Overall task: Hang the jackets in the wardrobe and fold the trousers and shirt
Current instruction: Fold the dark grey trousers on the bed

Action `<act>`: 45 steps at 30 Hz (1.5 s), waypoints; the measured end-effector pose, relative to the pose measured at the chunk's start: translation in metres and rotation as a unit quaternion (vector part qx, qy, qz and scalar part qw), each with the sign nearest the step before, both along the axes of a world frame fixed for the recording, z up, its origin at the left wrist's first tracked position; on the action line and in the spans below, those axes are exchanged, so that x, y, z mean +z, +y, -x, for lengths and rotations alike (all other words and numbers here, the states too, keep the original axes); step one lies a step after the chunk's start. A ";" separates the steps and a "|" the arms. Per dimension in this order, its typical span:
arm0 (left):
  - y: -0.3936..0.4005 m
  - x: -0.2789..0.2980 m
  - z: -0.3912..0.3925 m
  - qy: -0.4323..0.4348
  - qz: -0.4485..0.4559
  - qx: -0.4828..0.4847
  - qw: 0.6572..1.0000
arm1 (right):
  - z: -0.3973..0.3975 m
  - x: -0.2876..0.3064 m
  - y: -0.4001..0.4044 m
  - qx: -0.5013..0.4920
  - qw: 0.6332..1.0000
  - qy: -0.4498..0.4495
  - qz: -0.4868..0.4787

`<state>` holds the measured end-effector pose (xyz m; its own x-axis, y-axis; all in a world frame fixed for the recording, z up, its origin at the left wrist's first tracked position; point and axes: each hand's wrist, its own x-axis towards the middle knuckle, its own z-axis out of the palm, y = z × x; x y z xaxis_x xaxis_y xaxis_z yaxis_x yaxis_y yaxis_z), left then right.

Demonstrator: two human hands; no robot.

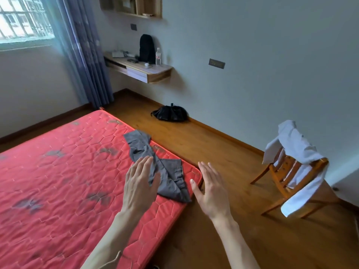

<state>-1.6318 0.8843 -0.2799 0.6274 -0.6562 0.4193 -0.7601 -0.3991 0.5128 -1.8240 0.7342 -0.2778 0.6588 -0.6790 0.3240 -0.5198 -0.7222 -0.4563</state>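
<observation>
Grey trousers (167,171) lie crumpled along the right edge of the red mattress (58,181), near its corner. My left hand (139,183) hovers flat and open over their left side, fingers spread, partly covering the fabric. My right hand (209,189) is open too, palm down, just right of the mattress corner above the floor and apart from the trousers. A white shirt (297,152) hangs draped over the back of a wooden chair (291,183) at the right.
A black bag (171,113) sits on the wooden floor against the wall. A floating desk (143,68) holds a black backpack, a bottle and small items. Blue curtains (85,55) hang by the window at left. Floor lies between mattress and chair.
</observation>
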 end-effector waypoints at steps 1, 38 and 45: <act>-0.009 -0.002 -0.010 0.002 -0.003 0.000 1.000 | -0.011 -0.001 -0.011 0.003 1.000 0.002 -0.002; -0.357 -0.238 -0.108 0.183 -0.182 0.113 0.959 | -0.247 -0.200 -0.400 0.262 0.935 0.223 -0.086; -0.386 -0.345 -0.091 0.234 -0.190 0.129 0.945 | -0.278 -0.309 -0.435 0.332 0.900 0.271 -0.079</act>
<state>-1.5406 0.4985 -0.6245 0.8454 -0.5031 -0.1795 -0.3373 -0.7634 0.5509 -1.5463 0.2990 -0.5867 0.9685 -0.0860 -0.2339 -0.1743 -0.9045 -0.3893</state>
